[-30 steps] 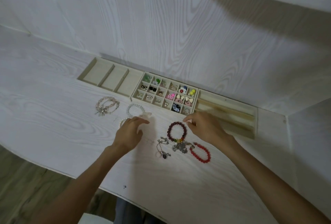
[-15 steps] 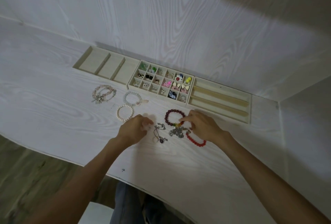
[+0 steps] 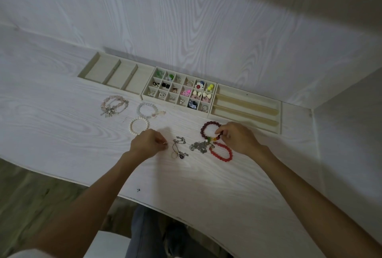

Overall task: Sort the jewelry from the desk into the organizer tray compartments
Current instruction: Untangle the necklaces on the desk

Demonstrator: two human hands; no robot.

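Note:
My right hand (image 3: pixel 237 139) pinches the right side of the dark red bead bracelet (image 3: pixel 206 126), which lies flat on the desk. Below it lie a tangled silver chain (image 3: pixel 199 146) and a bright red bracelet (image 3: pixel 221 152). My left hand (image 3: pixel 147 144) is curled, thumb and finger pinched on a small shiny piece, just left of a pendant necklace (image 3: pixel 178 150). A pearl bracelet (image 3: pixel 139 126), a pale bead bracelet (image 3: pixel 147 109) and a pink charm bracelet (image 3: pixel 114 105) lie farther left. The organizer tray's grid section (image 3: pixel 207 115) holds several small earrings and charms.
The tray's left section (image 3: pixel 115 76) has three long compartments; its right section (image 3: pixel 246 109) has padded ridges. The tray stands against the back wall. A side wall rises at the right. The desk's curved front edge (image 3: pixel 144 201) runs close to my body.
My left hand moved right, from the pearl bracelet to beside the pendant necklace. My right hand dropped from the tray's front edge onto the dark red bracelet.

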